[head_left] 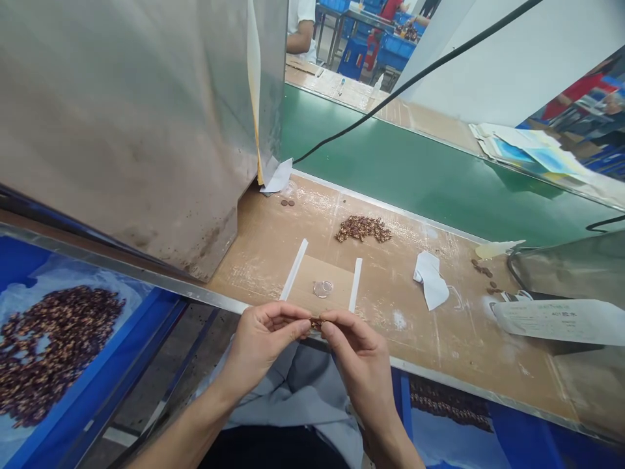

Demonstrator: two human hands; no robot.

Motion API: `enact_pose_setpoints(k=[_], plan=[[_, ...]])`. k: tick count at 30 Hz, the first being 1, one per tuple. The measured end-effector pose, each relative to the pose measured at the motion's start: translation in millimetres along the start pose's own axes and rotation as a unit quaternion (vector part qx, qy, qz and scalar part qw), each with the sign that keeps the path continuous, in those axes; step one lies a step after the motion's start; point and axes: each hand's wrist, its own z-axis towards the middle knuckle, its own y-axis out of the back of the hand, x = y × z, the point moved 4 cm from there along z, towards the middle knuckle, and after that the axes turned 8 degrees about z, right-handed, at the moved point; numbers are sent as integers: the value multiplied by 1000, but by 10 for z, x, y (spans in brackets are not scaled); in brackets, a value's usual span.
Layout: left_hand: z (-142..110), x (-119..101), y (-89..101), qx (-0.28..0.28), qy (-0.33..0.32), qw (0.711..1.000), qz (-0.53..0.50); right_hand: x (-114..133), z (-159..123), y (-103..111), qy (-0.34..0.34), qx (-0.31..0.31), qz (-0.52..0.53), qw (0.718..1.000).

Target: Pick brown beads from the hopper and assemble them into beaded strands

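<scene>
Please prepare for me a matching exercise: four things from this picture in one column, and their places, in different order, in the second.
1. Black cable
2. Clear round piece
3. Small brown piece
4. Large brown pile

A. Between two white strips
B. In a blue bin
C. Held by left hand and right hand
D. Crossing the green surface

Pairs: 1-D, 2-A, 3-C, 4-B

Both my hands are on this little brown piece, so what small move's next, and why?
Perhaps ease the brown piece forward over the table: your left hand and right hand pinch it by the near edge, close to your lap, so a slip might lose it.
</scene>
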Motion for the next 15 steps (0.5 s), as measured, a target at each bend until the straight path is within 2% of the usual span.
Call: enact_pose_setpoints(k=[4, 7, 10, 12, 15], plan=[[-13, -113, -71, 44, -40, 998, -30, -92, 21, -8, -44, -9, 83, 996], [-9, -177, -129, 82, -77, 992, -59, -153, 37, -63, -96, 4, 183, 978], [3, -137, -146, 98, -93, 989, -65, -169, 30, -111, -135, 9, 241, 961], [0, -83, -136, 94, -116, 987, -55, -157, 12, -129, -153, 5, 256, 955], [-51, -39, -106, 46, -195, 980, 7, -122, -28, -158, -170, -3, 277, 946]])
